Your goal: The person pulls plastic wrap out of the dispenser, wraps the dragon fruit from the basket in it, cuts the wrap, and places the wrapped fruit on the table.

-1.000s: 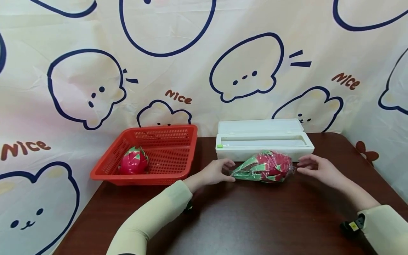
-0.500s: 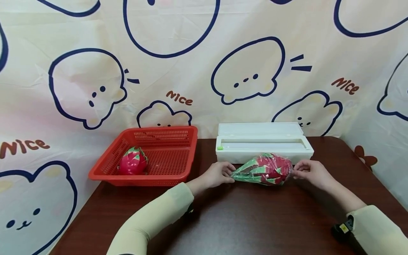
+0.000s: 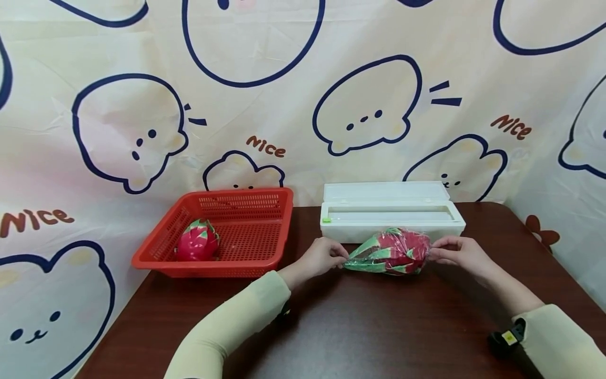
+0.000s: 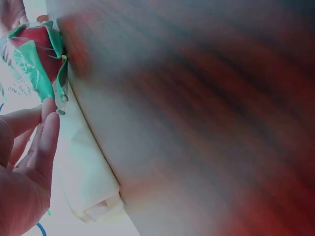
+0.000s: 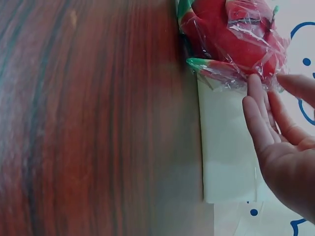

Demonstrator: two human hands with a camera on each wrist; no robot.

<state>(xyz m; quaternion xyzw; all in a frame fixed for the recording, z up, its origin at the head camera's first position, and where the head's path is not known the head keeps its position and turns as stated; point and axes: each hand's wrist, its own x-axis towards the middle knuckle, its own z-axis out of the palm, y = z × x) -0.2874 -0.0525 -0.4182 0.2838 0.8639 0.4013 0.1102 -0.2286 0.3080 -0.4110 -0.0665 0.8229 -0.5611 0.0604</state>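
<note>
A dragon fruit point(image 3: 397, 251) in clear plastic wrap lies on its side on the dark wooden table, with its green leaf tips toward the left. My left hand point(image 3: 323, 256) pinches the wrapped leaf tips; the left wrist view shows thumb and finger meeting at the end of a green leaf point(image 4: 35, 69). At the rounded red end, my right hand point(image 3: 466, 256) touches the crinkled wrap point(image 5: 246, 64) with fairly straight fingers. Right behind the fruit stands a white cling film dispenser point(image 3: 350, 231) with its lid raised and a green slider at its left.
A red plastic basket point(image 3: 279, 247) stands on the left of the table, with an unwrapped dragon fruit point(image 3: 196, 243) inside at its left. A printed cloth point(image 3: 265, 110) hangs along the back and sides of the table point(image 3: 379, 326).
My right hand has come in to the left and now touches the wrapped end. My left fingers have closed on the leaf tips. The wrapped fruit has barely moved.
</note>
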